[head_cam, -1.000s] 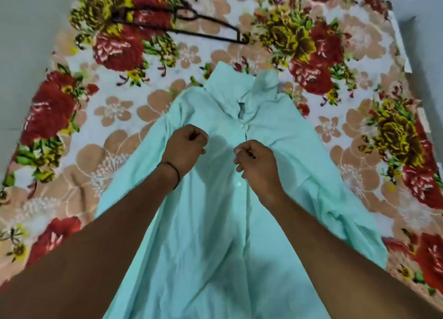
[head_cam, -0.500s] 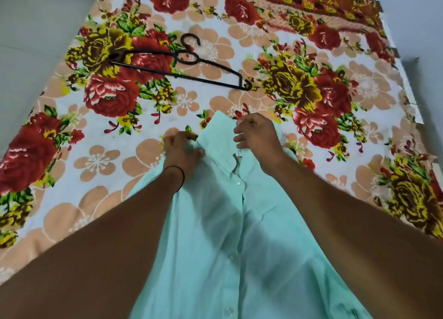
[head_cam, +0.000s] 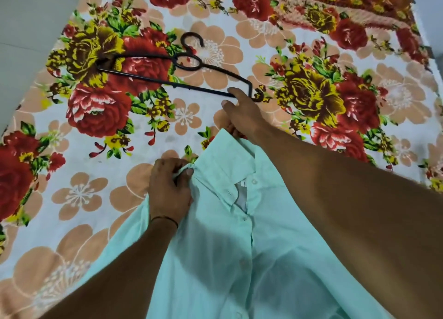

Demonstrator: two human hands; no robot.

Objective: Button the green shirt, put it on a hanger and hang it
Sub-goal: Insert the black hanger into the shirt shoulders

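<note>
A green shirt [head_cam: 239, 258], mostly buttoned, lies on a floral bed [head_cam: 72, 199]. The left hand [head_cam: 170, 187] pinches fabric by its collar. The right hand [head_cam: 242, 110] has left the collar and now touches the black hanger [head_cam: 167, 82] just beyond; whether it grips yet is unclear. Hangering looks next.

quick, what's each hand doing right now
Left hand: pinching the shirt by the collar.
Right hand: touching the hanger; grip cannot be told.
</note>
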